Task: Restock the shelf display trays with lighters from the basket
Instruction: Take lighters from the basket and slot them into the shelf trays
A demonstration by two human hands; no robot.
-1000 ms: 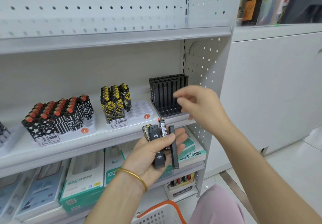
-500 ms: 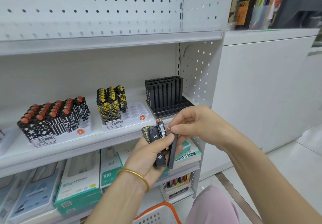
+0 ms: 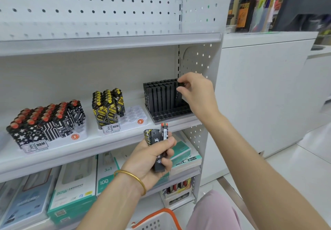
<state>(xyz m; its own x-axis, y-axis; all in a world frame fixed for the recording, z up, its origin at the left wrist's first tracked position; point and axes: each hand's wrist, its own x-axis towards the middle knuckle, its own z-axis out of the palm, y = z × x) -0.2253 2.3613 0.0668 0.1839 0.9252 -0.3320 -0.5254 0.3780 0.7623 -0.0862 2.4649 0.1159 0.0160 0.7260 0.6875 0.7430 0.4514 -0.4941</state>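
The right hand (image 3: pixel 197 95) reaches to the middle shelf and pinches a slim black stick lighter (image 3: pixel 178 97) between thumb and curled fingertips. It holds the lighter upright at the right end of the rows in the black slotted display tray (image 3: pixel 172 113), with the lower end down among the slots, though I cannot tell whether it is fully seated. That tray stands at the right end of the white metal shelf (image 3: pixel 107 144), its back rows packed with matching black lighters (image 3: pixel 159 95) and its front rows showing open slots. Lower and nearer the camera, the left hand (image 3: pixel 146 160) (a thin gold bangle (image 3: pixel 133 178) rings the wrist) grips a small bundle of lighters (image 3: pixel 157 141), fingers curled round them: a black one with white characters, a yellow-and-black one and a red-topped one with a white label. Further left on the same shelf, a white plastic tray (image 3: pixel 133 118) holds yellow-and-black lighters (image 3: pixel 107 106) on its left side, and another white tray (image 3: pixel 78 136) carries red-capped black-and-white patterned lighters (image 3: pixel 44 120). Boxed goods (image 3: pixel 71 190) lie on the shelf below. The white plastic basket with an orange handle (image 3: pixel 154 222) shows at the bottom edge.
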